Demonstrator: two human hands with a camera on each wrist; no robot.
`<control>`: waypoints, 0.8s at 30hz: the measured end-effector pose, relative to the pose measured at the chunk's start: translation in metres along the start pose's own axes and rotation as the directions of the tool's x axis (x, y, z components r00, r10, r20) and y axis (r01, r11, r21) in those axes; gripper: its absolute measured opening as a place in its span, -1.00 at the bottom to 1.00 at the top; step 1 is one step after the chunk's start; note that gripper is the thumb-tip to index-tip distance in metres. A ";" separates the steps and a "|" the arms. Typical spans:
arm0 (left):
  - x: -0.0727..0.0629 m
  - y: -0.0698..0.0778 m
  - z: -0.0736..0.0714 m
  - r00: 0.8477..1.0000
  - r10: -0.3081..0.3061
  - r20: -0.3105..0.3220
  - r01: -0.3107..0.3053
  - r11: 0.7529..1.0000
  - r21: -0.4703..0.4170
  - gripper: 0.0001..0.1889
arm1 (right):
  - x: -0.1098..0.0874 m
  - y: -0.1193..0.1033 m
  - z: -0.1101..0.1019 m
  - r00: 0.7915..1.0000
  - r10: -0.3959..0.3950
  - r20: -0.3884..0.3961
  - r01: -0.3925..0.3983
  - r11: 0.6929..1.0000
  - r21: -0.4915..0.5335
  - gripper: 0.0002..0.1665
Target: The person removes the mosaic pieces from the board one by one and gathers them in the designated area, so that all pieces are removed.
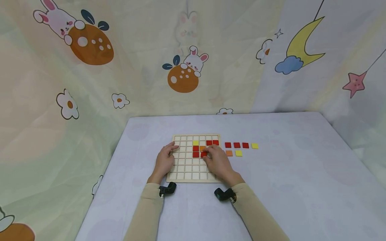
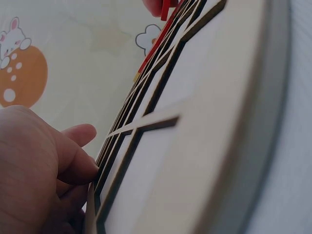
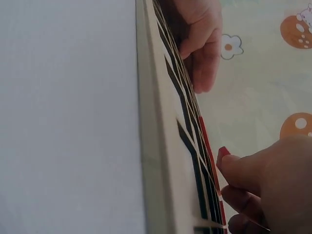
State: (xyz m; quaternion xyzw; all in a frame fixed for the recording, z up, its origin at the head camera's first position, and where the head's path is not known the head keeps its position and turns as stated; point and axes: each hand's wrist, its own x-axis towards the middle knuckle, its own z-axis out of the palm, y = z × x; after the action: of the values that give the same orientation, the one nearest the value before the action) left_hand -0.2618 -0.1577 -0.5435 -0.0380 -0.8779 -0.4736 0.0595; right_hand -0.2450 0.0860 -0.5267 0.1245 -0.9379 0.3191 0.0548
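Observation:
A pale wooden grid board (image 1: 193,181) lies on the table, with several red tiles, a yellow tile (image 1: 196,143) and an orange tile (image 1: 202,148) in its upper cells. At its left edge rests my left hand (image 1: 164,160), fingers fairly straight, thumb touching the rim in the left wrist view. Over the board's right half, my right hand (image 1: 219,163) pinches a red tile (image 3: 223,153) between thumb and fingers. From the head view this tile overlaps the fourth row, right of a seated red tile (image 1: 196,154). My right hand hides the board's lower right part.
Right of the board, loose tiles lie in two rows: several red tiles (image 1: 237,145) and a yellow tile (image 1: 255,146) above, an orange tile (image 1: 229,153) and another yellow tile (image 1: 239,153) below. A printed cloth (image 1: 144,67) hangs behind the white-covered table (image 1: 301,167).

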 end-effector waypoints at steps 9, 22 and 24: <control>0.000 0.001 -0.001 1.000 -0.004 0.002 0.004 1.000 0.001 -0.53 | 0.003 0.005 -0.015 1.000 -0.020 -0.006 0.020 1.000 0.002 -0.61; 0.000 0.001 -0.001 1.000 -0.007 0.001 0.007 1.000 0.012 -0.54 | 0.005 0.023 -0.040 0.995 0.094 0.023 -0.095 0.993 0.076 -0.62; 0.000 0.000 0.000 1.000 -0.008 0.000 0.008 1.000 0.014 -0.53 | 0.005 0.028 -0.045 0.994 0.108 0.024 -0.110 0.990 0.091 -0.62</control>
State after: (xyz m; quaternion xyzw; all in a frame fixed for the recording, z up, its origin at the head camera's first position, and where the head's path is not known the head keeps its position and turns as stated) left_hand -0.2618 -0.1580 -0.5430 -0.0341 -0.8814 -0.4676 0.0580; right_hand -0.2565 0.1340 -0.5068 0.0786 -0.9281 0.3633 0.0224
